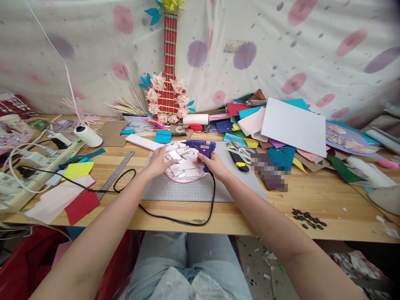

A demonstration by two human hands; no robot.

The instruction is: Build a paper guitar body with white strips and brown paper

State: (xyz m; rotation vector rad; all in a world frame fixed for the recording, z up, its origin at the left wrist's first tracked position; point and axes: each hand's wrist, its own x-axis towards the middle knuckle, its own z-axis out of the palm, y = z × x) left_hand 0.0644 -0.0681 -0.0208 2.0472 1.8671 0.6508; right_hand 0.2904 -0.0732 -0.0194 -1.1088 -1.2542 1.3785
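My right hand (211, 161) is wrapped round the handle of a blue hot glue gun (201, 146), its nozzle aimed left and a small red light lit on its side. Under the nozzle lies a heap of white foam-like strips and pieces (184, 164) on a round pinkish base (183, 180). At the heap's left edge, my left hand (159, 161) rests with fingers stretched over the pieces; whether a piece is between thumb and fingers I cannot make out. A grey cutting mat (237, 191) lies beneath it all.
The gun's black cord (175, 219) loops across the table front to a power strip (37, 166). A steel ruler (117, 173) lies left, a yellow-black cutter (239, 158) right. A red paper guitar (170, 79) stands behind; felt sheets (281, 158) and black beads (308, 218) lie right.
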